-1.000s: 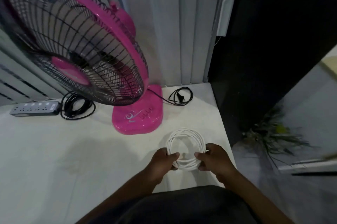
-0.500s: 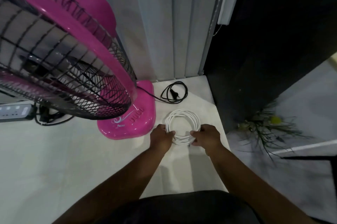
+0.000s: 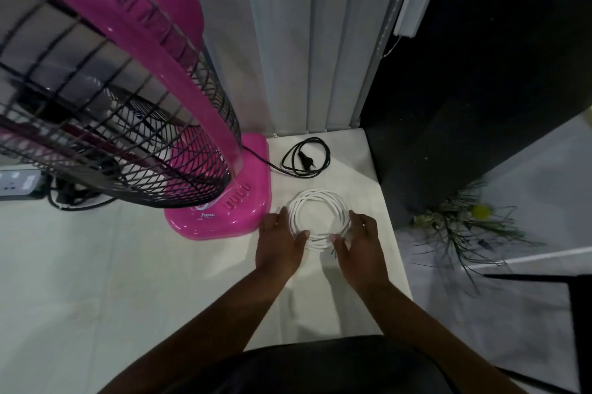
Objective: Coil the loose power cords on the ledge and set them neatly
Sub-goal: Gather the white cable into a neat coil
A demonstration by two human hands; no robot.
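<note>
Near edge: the left hand and right hand flank a white cord coiled flat on the ledge, fingers loosely curved against its near rim, apparently steadying rather than gripping. The coil lies just ahead, equally near both hands, beside the pink fan base. Farther back lies a coiled black cord.

A white coiled cord is seen lying flat on the pale ledge, flanked by the left hand and the right hand, fingers spread against its near rim. Beyond the hands a black coiled cord is laid; a pink fan is placed just left of the left hand.
</note>
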